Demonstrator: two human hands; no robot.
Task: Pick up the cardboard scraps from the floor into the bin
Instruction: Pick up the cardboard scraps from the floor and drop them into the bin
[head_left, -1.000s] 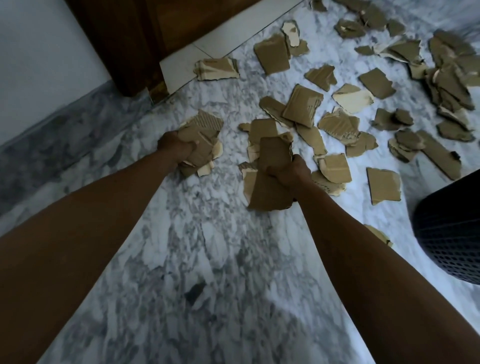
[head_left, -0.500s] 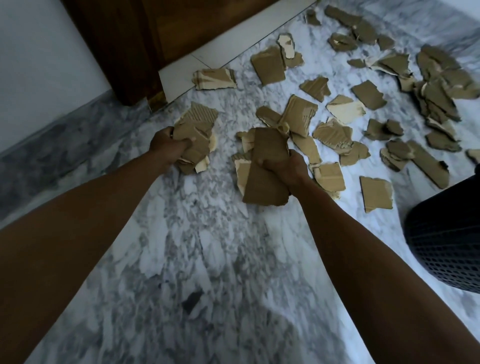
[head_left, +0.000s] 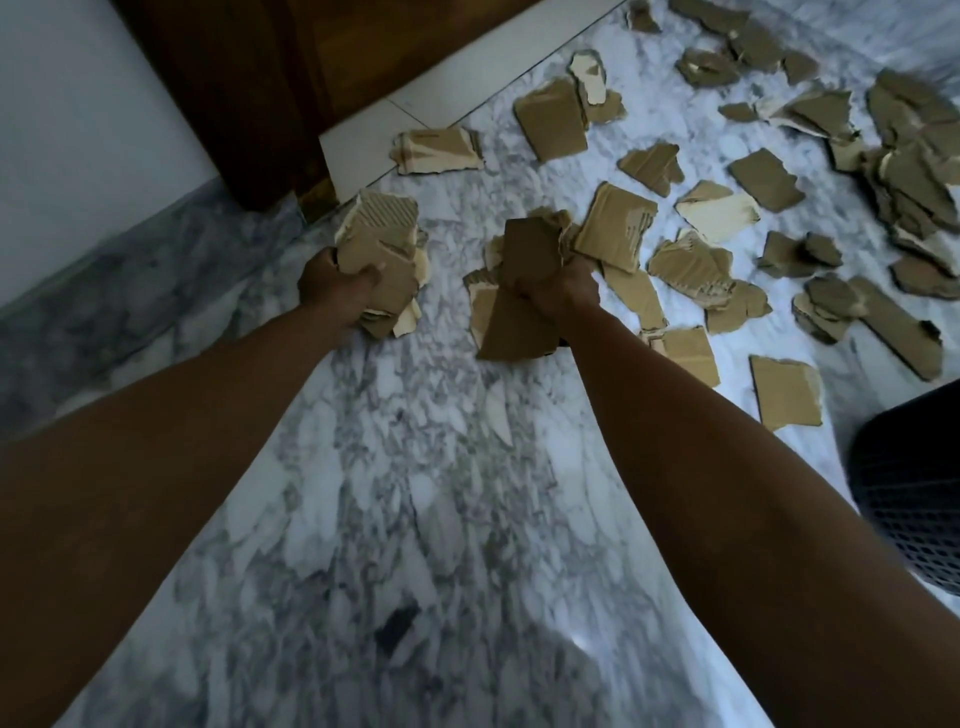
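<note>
Cardboard scraps (head_left: 524, 291), unmarked, bunched in both hands' grip.

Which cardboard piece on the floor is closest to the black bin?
The squarish brown scrap lying flat by itself just up and left of the bin. Every other loose piece lies farther up the marble floor.

Both fistfuls of cardboard scraps (head_left: 382, 260) now higher off the floor (head_left: 415, 493)

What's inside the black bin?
Only the bin outer mesh wall shows at the right edge, so its inside cannot be seen. Both the left hand and right hand hold cardboard scraps.
</note>
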